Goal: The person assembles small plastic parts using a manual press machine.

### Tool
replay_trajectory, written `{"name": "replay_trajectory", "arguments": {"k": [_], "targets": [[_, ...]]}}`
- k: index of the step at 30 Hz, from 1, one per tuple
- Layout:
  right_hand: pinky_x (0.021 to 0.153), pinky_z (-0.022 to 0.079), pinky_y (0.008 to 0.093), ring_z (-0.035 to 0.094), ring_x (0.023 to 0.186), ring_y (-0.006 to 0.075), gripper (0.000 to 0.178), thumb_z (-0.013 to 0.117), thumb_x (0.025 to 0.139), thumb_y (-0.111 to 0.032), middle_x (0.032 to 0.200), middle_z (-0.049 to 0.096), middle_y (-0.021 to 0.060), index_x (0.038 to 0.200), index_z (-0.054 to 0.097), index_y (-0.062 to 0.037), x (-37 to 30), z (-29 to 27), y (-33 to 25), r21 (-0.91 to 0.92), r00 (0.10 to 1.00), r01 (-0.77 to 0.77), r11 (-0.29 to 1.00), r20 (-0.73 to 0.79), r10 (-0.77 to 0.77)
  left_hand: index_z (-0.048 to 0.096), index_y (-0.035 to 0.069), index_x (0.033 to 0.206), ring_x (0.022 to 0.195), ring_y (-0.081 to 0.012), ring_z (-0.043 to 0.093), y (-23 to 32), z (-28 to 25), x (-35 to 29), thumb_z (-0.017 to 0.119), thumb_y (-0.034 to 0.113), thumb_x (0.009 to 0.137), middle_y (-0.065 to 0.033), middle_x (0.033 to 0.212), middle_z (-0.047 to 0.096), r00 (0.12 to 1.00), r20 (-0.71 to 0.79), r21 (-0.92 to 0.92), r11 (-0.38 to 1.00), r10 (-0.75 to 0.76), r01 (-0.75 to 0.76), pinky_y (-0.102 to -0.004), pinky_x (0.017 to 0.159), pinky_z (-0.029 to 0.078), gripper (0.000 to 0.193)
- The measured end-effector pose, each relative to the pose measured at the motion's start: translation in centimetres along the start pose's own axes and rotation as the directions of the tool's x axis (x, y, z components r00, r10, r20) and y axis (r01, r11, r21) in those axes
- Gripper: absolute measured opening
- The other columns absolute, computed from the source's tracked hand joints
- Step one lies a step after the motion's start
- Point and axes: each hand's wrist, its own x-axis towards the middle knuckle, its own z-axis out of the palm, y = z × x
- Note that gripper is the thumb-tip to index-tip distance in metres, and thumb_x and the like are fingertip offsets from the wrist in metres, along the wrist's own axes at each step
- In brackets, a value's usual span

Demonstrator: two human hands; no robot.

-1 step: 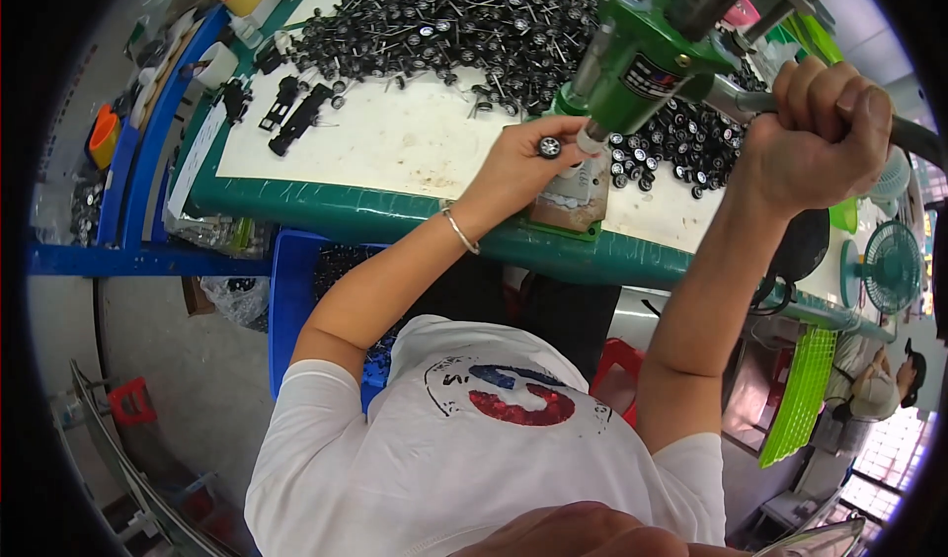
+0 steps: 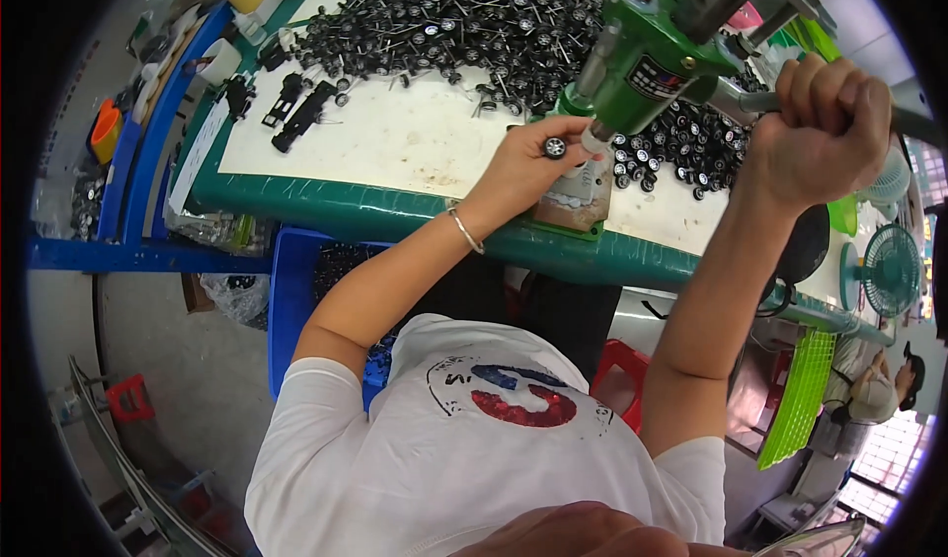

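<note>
My left hand (image 2: 528, 162) is at the foot of a green hand press (image 2: 637, 78), its fingers pinched on a small black toy wheel (image 2: 554, 148) with a silvery hub. Just right of the wheel, the press's pale tip (image 2: 594, 140) meets my fingertips. Whatever sits beneath that tip is mostly hidden by the fingers. Up at the right, my right hand (image 2: 822, 142) is wrapped around the metal lever (image 2: 758, 102) of the press. The press base (image 2: 578, 223) stands at the table's front edge.
A big heap of black wheels on axles (image 2: 444, 29) covers the back of the white-topped table (image 2: 395, 147). Loose wheels (image 2: 681, 152) lie right of the press. Black chassis parts (image 2: 303, 118) rest at left. Below stand a blue bin (image 2: 286, 310), a red stool (image 2: 620, 364) and a green fan (image 2: 891, 269).
</note>
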Motion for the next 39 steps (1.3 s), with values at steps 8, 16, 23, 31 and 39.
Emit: {"name": "replay_trajectory", "arguments": {"k": [8,16,23,31,39], "targets": [[0.042,0.029,0.02,0.042,0.05,0.0085,0.022,0.052,0.095,-0.024,0.063,0.046,-0.0013,0.082,0.054,-0.0061,3.7,1.2,3.2,-0.057,0.873,-0.439,0.897,-0.262,0.411,0.056,0.004,0.101,0.066,-0.0132,0.056,0.2,-2.0,0.7,0.061,0.007,0.084,-0.0024,0.077,0.058,0.914,-0.298,-0.522,0.849,-0.275,0.086,-0.0283,0.066,0.047,0.019],[0.066,0.047,0.027,0.056,0.076,0.0109,0.029,0.053,0.095,-0.028,0.092,0.061,0.0014,0.108,0.063,-0.0039,1.0,-6.5,5.2,-0.053,0.844,-0.527,0.848,-0.149,0.515,0.066,0.002,0.076,0.06,-0.0174,0.062,-2.2,-7.7,1.3,0.072,0.021,0.077,-0.0089,0.072,0.068,0.944,-0.263,0.465,0.831,-0.201,0.306,-0.0289,0.059,0.049,0.019],[0.056,0.043,0.024,0.055,0.064,0.0093,0.017,0.065,0.087,-0.018,0.079,0.064,0.0019,0.097,0.066,-0.0039,-11.5,-13.7,7.3,-0.725,0.706,-0.477,0.498,0.021,0.708,0.067,0.002,0.075,0.064,-0.0296,0.066,-3.1,-8.1,2.7,0.071,0.027,0.073,-0.016,0.067,0.066,0.969,-0.214,0.839,0.485,-0.122,0.247,-0.0374,0.063,0.053,0.025],[0.064,0.047,0.0309,0.056,0.066,0.0158,0.026,0.068,0.081,-0.023,0.092,0.063,0.0034,0.102,0.065,-0.0083,-16.5,-13.7,7.1,-0.948,0.737,-0.217,0.232,-0.004,0.676,0.066,0.002,0.091,0.064,-0.0081,0.063,-1.2,-7.4,1.3,0.07,0.012,0.081,-0.0025,0.075,0.067,0.934,-0.246,0.297,0.898,-0.258,0.326,-0.0204,0.052,0.042,0.014],[0.066,0.047,0.0271,0.055,0.067,0.0135,0.022,0.065,0.084,-0.016,0.088,0.064,0.0046,0.102,0.066,-0.0038,-16.3,-12.8,7.0,-0.79,0.792,-0.399,0.465,-0.041,0.61,0.067,0.0,0.097,0.066,-0.004,0.058,1.1,-5.7,0.3,0.069,0.012,0.083,-0.007,0.085,0.069,0.936,-0.238,0.057,0.958,-0.26,0.28,-0.017,0.043,0.028,0.019]]}}
